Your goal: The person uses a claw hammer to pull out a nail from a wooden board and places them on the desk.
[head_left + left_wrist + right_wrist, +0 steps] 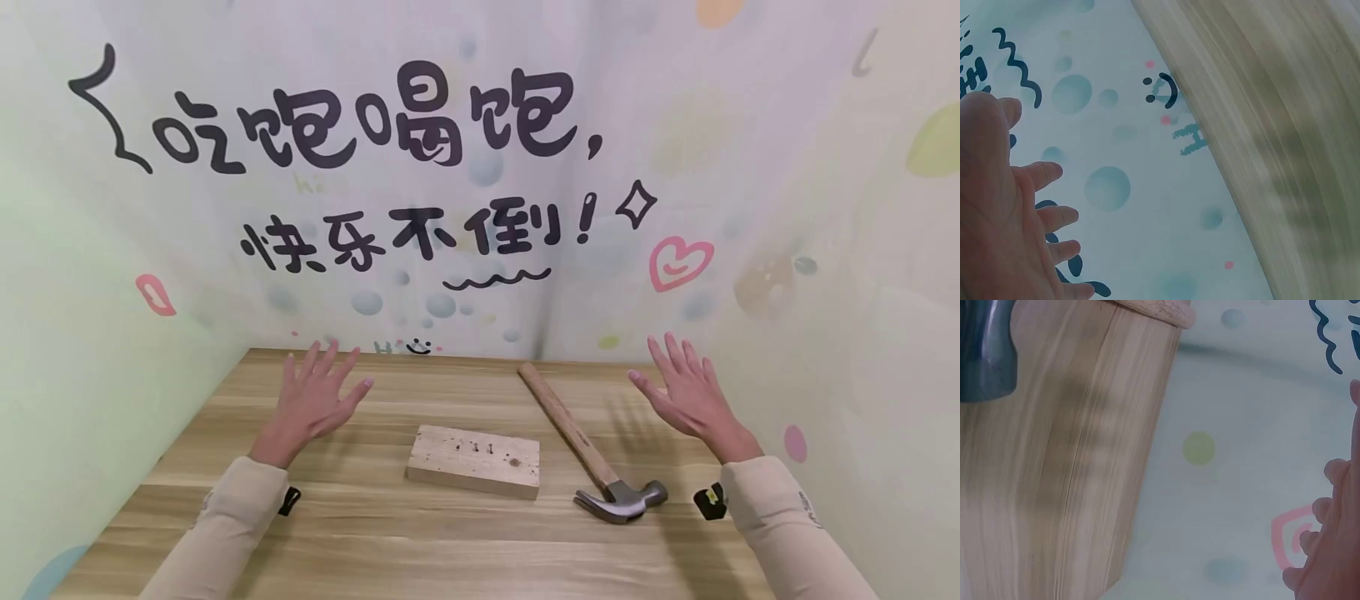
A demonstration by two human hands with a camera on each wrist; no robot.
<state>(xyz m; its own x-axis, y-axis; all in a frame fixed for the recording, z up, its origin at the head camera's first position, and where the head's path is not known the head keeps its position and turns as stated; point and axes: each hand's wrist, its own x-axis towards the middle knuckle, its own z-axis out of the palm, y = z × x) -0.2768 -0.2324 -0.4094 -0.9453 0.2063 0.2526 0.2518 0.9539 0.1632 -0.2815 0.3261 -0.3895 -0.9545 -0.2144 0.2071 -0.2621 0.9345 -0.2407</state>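
Note:
Both hands are raised above the table with fingers straight and spread, holding nothing. In the head view the left hand [317, 402] is at the left, and its palm side shows in the left wrist view. The right hand [692, 398] is held up at the right, nearest to the hammer [573, 437]. This claw hammer lies with its wooden handle pointing to the back and its metal head toward the front. Between the hands lies a pale wooden block [474, 462], with several nails [476, 447] standing up from its top near a dark knot.
The wood-grain table [360, 542] reaches back to a printed wall covering [480, 317] with large dark lettering and coloured dots. Pale walls close in the left and right sides. Black straps [709, 502] sit at the sleeve cuffs.

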